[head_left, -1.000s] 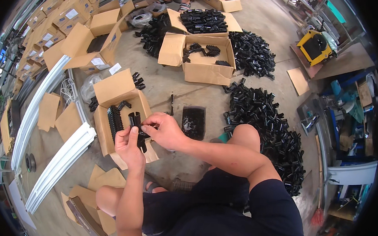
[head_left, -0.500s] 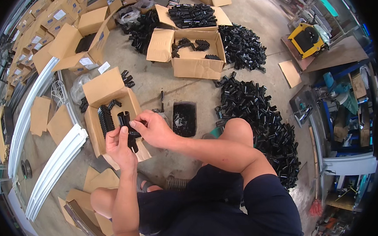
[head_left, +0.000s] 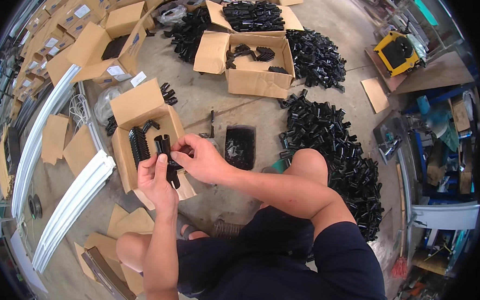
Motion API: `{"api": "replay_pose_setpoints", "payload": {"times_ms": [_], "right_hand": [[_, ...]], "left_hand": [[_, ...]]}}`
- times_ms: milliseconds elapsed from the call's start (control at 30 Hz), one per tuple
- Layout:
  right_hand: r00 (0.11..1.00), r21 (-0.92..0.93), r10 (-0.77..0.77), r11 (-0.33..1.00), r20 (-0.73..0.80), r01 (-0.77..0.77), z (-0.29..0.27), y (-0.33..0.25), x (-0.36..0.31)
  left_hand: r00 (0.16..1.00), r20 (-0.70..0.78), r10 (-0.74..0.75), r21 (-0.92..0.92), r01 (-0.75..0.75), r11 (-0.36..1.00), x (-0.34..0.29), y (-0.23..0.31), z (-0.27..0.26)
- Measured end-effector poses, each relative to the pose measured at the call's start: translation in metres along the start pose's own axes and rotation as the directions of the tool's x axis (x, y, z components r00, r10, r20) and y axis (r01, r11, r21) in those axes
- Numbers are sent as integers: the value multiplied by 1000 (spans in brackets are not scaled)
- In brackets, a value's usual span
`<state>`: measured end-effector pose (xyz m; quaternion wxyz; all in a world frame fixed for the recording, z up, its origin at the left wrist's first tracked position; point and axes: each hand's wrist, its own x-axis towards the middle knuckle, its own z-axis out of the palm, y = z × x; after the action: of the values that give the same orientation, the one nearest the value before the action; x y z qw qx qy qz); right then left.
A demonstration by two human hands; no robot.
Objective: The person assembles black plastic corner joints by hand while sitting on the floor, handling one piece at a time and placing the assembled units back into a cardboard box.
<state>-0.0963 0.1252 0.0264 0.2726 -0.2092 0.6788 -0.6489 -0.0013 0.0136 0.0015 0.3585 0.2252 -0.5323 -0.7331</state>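
Observation:
My left hand [head_left: 159,185] pinches black tubular fittings [head_left: 162,146] between thumb and fingers, their open ends pointing away from me. On their right side, my right hand [head_left: 205,162] grips the same pieces with thumb and forefinger; how many are held is hard to make out. Both hands are over the near part of an open cardboard box [head_left: 138,102]. Inside it, a row of black fittings [head_left: 138,144] lies stacked along the left, with a loose one beyond.
A large pile of black fittings [head_left: 331,160] spreads on the floor to my right. Another open carton [head_left: 258,86] stands ahead, with more fittings around it. White metal profiles [head_left: 76,212] lie at left, near stacked cartons [head_left: 75,24]. A dark rectangular patch [head_left: 240,147] marks the floor.
The view has shifted slightly. The held fittings have turned a little, so their round open ends show more plainly. Both hands keep their grip. Another person's hand at the top edge has left view.

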Motion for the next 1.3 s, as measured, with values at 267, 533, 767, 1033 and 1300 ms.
{"api": "replay_pose_setpoints", "payload": {"times_ms": [267, 533, 767, 1033, 1300], "right_hand": [[1000, 0, 30, 1000, -5, -30, 1, -4, -1], [999, -66, -5, 998, -36, 3, 2, -3, 0], [999, -93, -41, 995, -29, 38, 2, 1, -1], [1000, -68, -3, 998, -13, 2, 2, 1, 1], [997, -11, -52, 999, -62, 52, 6, 9, 5]], "left_hand": [[1000, 3, 3, -9, -3, 1000, -1, 3, 0], [999, -38, -20, -44, 18, 999, -2, 7, 6], [999, -37, -30, -49, 28, 998, -2, 6, 6], [999, -36, -25, -53, 23, 998, -2, 8, 7], [998, -52, -42, -104, 36, 994, -2, 12, 11]]}}
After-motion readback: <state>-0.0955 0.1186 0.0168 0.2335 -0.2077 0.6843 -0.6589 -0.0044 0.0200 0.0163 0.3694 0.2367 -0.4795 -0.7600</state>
